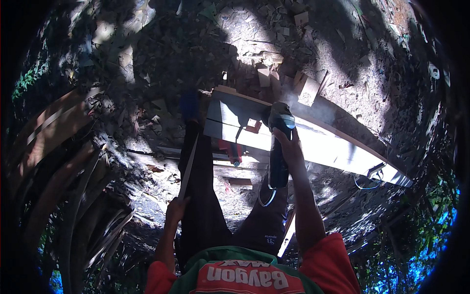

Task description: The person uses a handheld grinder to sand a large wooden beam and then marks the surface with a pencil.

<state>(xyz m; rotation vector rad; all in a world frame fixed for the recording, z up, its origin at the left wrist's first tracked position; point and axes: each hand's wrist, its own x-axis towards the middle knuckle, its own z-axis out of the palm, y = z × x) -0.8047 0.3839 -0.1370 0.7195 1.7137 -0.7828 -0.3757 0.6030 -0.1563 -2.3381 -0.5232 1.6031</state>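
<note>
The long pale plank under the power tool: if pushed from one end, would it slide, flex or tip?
The plank looks thick and straight, so probably stiff. It is long, so likely heavy and apt to pivot. The right hand presses a power tool onto it, probably steadying it.

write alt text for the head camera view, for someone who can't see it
Seen from above, a person's right hand grips a handheld power tool on a long pale wooden plank, raising dust. The left hand rests on the thigh, holding a thin stick. Wood offcuts litter the sawdust-covered ground.

ground (342,59) | sawdust, wood scraps (308,88) | long pale plank (333,147) raised above it
</note>
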